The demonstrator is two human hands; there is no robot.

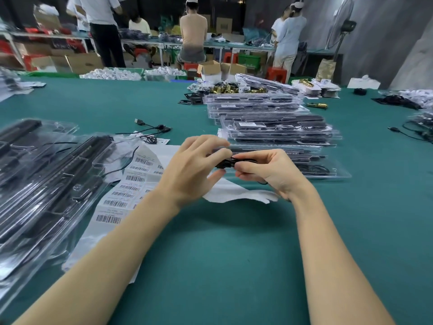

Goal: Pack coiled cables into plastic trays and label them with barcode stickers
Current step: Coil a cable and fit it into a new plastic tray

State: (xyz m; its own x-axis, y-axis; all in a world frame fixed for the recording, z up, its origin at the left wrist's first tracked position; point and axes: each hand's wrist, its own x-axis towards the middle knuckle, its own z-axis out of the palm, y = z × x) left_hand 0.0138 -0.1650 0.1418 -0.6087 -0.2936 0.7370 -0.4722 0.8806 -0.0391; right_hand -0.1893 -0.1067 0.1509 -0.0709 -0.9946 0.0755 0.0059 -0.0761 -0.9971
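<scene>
Both hands meet over the green table point(222, 242) just in front of a stack of clear plastic trays point(281, 134). My left hand point(194, 167) and my right hand point(269, 172) each pinch one end of a small black coiled cable point(226, 163) held between them. Most of the cable is hidden by the fingers. A white sheet of barcode stickers point(131, 184) lies under and left of my left forearm. Clear trays with long black parts point(46, 174) are piled at the left.
A loose black USB cable point(152, 130) lies on the table beyond the stickers. White backing paper point(234, 193) lies under the hands. Brass parts point(227, 89) and more tray stacks sit further back. Several people work at benches behind.
</scene>
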